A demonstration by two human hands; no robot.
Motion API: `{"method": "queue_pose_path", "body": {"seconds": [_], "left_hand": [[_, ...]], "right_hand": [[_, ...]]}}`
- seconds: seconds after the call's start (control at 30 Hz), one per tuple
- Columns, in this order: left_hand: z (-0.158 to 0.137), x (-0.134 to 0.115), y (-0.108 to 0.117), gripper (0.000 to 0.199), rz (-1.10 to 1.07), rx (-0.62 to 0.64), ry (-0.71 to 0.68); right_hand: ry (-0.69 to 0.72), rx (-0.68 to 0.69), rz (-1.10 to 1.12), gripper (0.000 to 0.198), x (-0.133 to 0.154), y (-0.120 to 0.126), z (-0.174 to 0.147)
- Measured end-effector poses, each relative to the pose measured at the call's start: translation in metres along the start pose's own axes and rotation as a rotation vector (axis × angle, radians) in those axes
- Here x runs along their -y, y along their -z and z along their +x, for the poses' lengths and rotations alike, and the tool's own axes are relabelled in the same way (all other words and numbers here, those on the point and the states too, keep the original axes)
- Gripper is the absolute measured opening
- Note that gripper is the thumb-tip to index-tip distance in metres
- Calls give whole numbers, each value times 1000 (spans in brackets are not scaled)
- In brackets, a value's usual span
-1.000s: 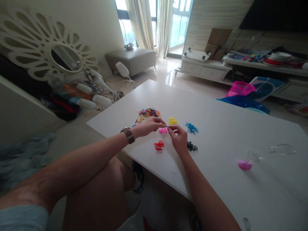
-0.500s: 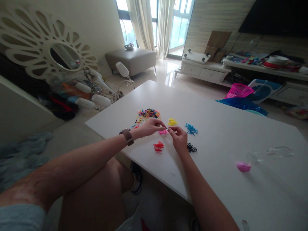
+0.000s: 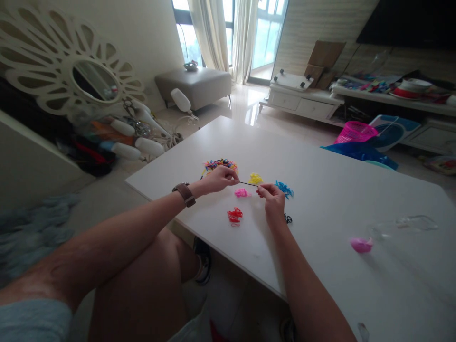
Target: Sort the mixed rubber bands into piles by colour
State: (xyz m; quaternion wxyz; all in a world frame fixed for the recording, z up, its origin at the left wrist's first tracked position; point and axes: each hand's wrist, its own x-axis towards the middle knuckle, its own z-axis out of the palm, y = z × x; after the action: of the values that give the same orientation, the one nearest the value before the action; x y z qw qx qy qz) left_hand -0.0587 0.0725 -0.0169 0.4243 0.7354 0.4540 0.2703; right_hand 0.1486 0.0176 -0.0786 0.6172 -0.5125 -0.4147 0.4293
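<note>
A thin black rubber band (image 3: 248, 184) is stretched taut above the table between my two hands. One end is pinched by my left hand (image 3: 223, 178), which has a brown watch strap at the wrist. The other end is pinched by my right hand (image 3: 272, 197). Beneath and around them lie small piles of bands: pink (image 3: 242, 192), yellow (image 3: 255, 178), red (image 3: 235, 216) and blue (image 3: 284, 189). The black pile (image 3: 288, 219) is mostly hidden behind my right wrist. Past my left hand is a mixed-colour heap (image 3: 221, 164), partly covered by the hand.
The white table (image 3: 320, 209) has its near edge over my legs. On its right side lie a pink object (image 3: 361, 245) and a clear plastic item (image 3: 402, 224). Lamp shades (image 3: 149, 147) stand beyond the left edge; a pink basket (image 3: 355, 132) is past the far right edge.
My hands have moved apart, the right one toward the right and the left one slightly left and away. The black band between them is now pulled long, and the pink pile is uncovered.
</note>
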Motion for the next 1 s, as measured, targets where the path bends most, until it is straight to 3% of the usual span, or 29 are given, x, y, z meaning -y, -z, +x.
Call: {"method": "queue_pose_path", "body": {"seconds": [0.1,0.33,0.5,0.67,0.73,0.87,1.0], "left_hand": [[-1,-1,1,25,-9,-33,12],[3,-2,-16,21,18,66,-71],[8,-3,-6,17,-26,-34,38],[2,-11,-20,21,-231,217,128],[0,-11,-27,20,-405,266,188],[0,-3,-29,5,-674,192,362],[0,0,-27,10,-826,206,518]], "right_hand": [[-6,-44,24,15,2,1,1],[34,60,-8,15,-1,-6,-5],[29,-58,5,15,-1,3,2],[66,152,-91,19,1,-8,-8],[87,149,-114,20,5,-7,-8],[139,15,-159,17,20,24,8],[186,54,-433,13,38,74,24]]}}
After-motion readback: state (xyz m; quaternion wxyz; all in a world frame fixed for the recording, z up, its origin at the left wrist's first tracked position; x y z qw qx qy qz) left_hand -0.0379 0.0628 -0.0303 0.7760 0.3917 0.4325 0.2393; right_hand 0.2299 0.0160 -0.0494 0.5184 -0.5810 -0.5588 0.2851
